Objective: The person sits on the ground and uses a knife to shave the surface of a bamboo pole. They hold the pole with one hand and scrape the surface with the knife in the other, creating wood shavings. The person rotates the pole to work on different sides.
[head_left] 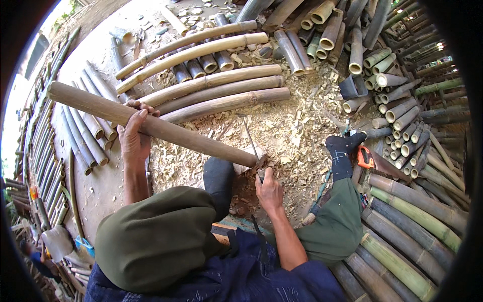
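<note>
Brown pole (193, 141) slants across the work area, its lower end at the right hand (270, 192). Right fingers: closed round the dark handle of a thin-bladed knife (248, 133); blade-to-pole contact cannot be told. Left hand (134, 130): fingers wrapped about the pole's upper half, partly hidden. Pale chips (304, 128) cover the floor beyond.

Pole (193, 143) above wood chips (302, 131), saw (386, 166) to its right, heap of bamboo tubes (405, 120) beyond the saw
</note>
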The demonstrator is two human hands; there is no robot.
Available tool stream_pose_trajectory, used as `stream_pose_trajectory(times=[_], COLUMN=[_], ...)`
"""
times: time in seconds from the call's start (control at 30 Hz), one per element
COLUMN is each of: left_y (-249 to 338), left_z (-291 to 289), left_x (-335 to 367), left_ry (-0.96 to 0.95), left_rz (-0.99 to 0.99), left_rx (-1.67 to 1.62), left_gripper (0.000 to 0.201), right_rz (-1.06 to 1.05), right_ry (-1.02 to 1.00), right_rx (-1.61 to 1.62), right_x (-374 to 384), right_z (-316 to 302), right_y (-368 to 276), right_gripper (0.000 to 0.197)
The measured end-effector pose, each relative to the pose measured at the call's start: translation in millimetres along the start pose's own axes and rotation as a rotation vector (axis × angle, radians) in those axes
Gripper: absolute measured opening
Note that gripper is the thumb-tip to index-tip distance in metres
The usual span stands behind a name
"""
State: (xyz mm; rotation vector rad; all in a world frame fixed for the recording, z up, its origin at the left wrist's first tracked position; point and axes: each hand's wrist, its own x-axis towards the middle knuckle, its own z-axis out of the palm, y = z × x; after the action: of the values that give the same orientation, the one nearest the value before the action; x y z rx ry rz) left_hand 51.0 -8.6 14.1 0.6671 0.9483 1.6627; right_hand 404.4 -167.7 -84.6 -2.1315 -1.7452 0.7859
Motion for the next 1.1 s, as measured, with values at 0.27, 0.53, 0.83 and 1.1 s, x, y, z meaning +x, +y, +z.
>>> stream_pose_trajectory(times=[0.27, 0.53, 0.83, 1.1], left_y=[6, 21, 32, 36], left_z=[5, 10, 15, 27], left_x=[9, 15, 3, -9], left_ry=[0.394, 0.233, 0.025, 0.413], left_rz=[0.148, 0.132, 0.109, 0.205], left_rx=[0.045, 0.026, 0.085, 0.101], left_gripper=[0.029, 0.029, 0.033, 0.031], right_rz=[-0.257, 0.105, 0.05, -0.126], right_ry=[0.204, -0.142, -0.043, 0.119], right_rx=[0.274, 0.002, -0.042, 0.267], right_x=[-6, 5, 10, -18], right_z=[-69, -33, -2, -84], right_y=[-77, -39, -29, -104], right_gripper=[0.031, 0.031, 0.04, 0.031])
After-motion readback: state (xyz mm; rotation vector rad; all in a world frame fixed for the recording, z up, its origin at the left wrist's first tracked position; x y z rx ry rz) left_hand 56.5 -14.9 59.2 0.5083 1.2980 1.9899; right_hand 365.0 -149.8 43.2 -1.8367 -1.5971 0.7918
